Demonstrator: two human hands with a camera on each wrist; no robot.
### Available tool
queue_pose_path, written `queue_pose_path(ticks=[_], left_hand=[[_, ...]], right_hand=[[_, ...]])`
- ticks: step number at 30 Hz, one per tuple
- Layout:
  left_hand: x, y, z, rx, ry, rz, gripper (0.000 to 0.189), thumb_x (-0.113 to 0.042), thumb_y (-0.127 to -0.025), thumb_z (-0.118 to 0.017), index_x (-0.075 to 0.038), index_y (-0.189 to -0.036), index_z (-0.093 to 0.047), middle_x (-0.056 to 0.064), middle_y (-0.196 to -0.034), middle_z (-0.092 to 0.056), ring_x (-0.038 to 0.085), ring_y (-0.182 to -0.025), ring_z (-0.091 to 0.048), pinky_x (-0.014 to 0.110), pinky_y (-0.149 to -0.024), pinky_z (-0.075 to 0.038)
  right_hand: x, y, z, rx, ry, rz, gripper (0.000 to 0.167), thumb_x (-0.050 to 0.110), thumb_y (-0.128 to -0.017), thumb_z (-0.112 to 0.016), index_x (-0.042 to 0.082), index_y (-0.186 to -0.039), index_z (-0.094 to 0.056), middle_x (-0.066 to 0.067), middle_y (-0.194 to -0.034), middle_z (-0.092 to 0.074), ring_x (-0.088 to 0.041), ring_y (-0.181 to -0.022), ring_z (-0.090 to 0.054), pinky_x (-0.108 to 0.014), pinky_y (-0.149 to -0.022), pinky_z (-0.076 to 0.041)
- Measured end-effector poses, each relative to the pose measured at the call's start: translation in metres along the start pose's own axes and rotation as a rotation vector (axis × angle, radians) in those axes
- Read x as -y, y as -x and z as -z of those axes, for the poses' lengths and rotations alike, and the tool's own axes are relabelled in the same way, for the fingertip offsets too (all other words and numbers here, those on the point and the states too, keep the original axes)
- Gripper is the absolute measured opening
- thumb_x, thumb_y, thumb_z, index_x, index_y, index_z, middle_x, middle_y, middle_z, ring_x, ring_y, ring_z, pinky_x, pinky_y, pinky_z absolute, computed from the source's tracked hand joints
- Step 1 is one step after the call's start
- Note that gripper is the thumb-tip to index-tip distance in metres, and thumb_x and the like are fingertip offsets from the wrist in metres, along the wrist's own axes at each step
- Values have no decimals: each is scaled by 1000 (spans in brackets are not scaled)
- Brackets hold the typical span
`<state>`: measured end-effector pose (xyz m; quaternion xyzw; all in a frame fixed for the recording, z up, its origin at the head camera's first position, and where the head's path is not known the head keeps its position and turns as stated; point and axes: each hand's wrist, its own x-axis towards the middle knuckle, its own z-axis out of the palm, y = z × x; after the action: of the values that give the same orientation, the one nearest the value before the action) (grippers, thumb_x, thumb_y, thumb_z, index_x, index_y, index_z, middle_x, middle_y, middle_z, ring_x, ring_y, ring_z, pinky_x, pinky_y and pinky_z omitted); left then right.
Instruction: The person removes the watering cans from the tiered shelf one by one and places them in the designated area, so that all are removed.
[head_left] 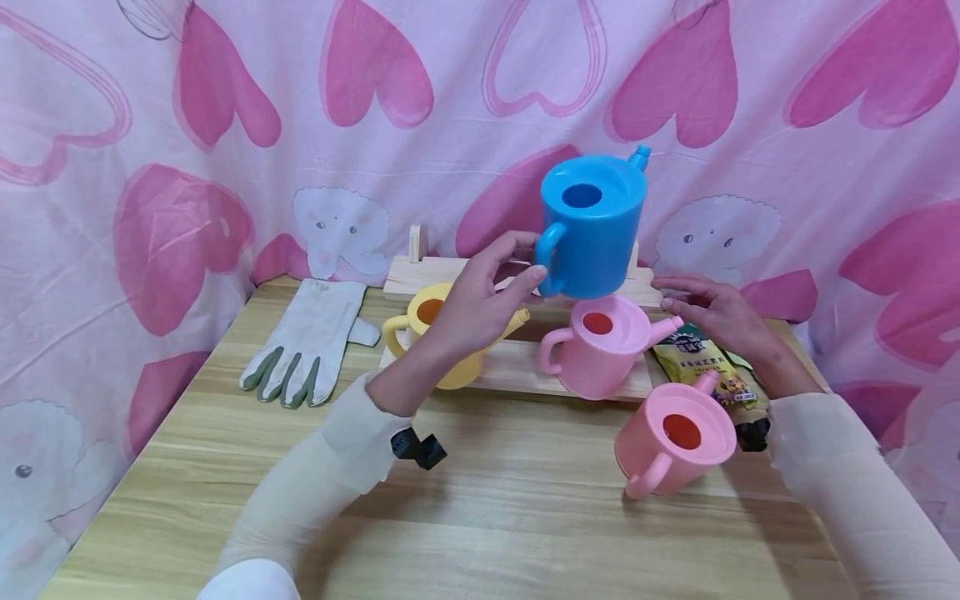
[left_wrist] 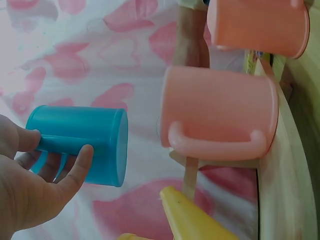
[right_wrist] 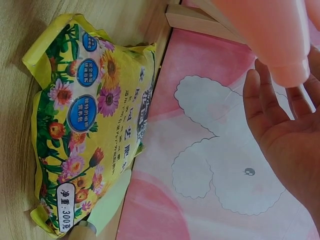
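Observation:
My left hand (head_left: 476, 308) pinches the handle of a blue watering can (head_left: 600, 250), held up above the wooden stand's upper board (head_left: 412, 275). In the left wrist view, thumb and fingers close round the handle of this blue can (left_wrist: 107, 150). Below it, a pink watering can (head_left: 600, 362) and a yellow watering can (head_left: 457, 375) stand on the lower board (head_left: 517, 379). My right hand (head_left: 723, 321), holding nothing, hovers near the pink spout (head_left: 666, 329). The right wrist view shows its fingers loosely spread behind that spout.
A second pink watering can (head_left: 648, 442) stands on the table in front of the stand, at the right. Behind it lies a yellow flower-printed bag (right_wrist: 100, 130), with a light-green blade (right_wrist: 112, 202) beside it. A white and green work glove (head_left: 322, 325) lies at the left.

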<state>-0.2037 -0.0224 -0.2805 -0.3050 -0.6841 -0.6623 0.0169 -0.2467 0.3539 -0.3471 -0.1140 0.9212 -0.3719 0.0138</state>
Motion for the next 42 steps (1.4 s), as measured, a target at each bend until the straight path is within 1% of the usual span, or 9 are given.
queue_pose_path(ticks=[13,19,21,24,26,30,33,38,42], left_hand=[[-13,45,10,117,6,9,34,-5,-103,-61,-3,-137,-55,12,-129,-61,28,-114,-63,41,-88,-60],[-13,71,17,178,-23,50,34,-4,-103,-61,-4,-137,-55,18,-130,-59,30,-117,-63,41,-90,-59],[-12,81,19,196,-15,75,33,-4,-104,-61,-4,-136,-56,18,-129,-59,31,-117,-62,42,-91,-59],[-10,95,21,221,11,97,32,-3,-104,-60,-4,-136,-57,14,-127,-60,34,-118,-61,43,-93,-58],[-9,104,22,235,35,109,32,-2,-104,-60,-5,-135,-57,12,-127,-60,35,-116,-61,43,-94,-57],[-4,120,19,250,55,170,31,-6,-104,-60,-10,-135,-58,10,-130,-60,31,-117,-62,40,-95,-57],[1,130,15,264,72,237,28,-11,-105,-60,-13,-133,-59,10,-131,-59,30,-120,-60,37,-96,-56],[12,141,4,306,90,286,26,-12,-104,-62,-11,-130,-62,12,-127,-60,27,-119,-60,36,-96,-56],[23,146,-3,335,109,291,24,-11,-104,-63,-11,-127,-63,6,-124,-61,25,-119,-59,35,-96,-56]], right_hand=[[-3,-1,0,-2,0,-4,56,36,-105,-61,15,-155,-48,-12,-163,-35,-43,-134,-47,-63,-102,-47],[-4,-1,0,-7,20,7,52,32,-106,-61,15,-154,-50,-12,-162,-37,-41,-133,-48,-35,-97,-51],[-4,-1,0,-7,19,6,52,32,-105,-61,15,-153,-50,-12,-162,-36,-42,-134,-48,-36,-98,-52],[-5,-1,-1,-6,19,4,53,33,-105,-61,15,-153,-50,-12,-163,-35,-42,-135,-47,-49,-101,-51],[-4,-1,-1,-11,19,10,52,32,-105,-62,15,-153,-51,-12,-162,-37,-41,-134,-48,-41,-100,-52],[-3,-1,0,-17,17,27,49,28,-105,-62,14,-151,-53,-13,-160,-39,-39,-129,-52,-13,-86,-47],[-3,-1,0,-15,7,31,48,27,-106,-62,13,-151,-53,-14,-160,-39,-40,-128,-51,-7,-81,-43],[-4,0,-1,-19,-8,30,50,27,-105,-63,14,-152,-52,-12,-161,-39,-40,-131,-51,-12,-86,-47],[-3,1,-2,-21,-5,22,52,30,-104,-63,16,-153,-51,-10,-161,-38,-40,-131,-52,-38,-98,-53]])
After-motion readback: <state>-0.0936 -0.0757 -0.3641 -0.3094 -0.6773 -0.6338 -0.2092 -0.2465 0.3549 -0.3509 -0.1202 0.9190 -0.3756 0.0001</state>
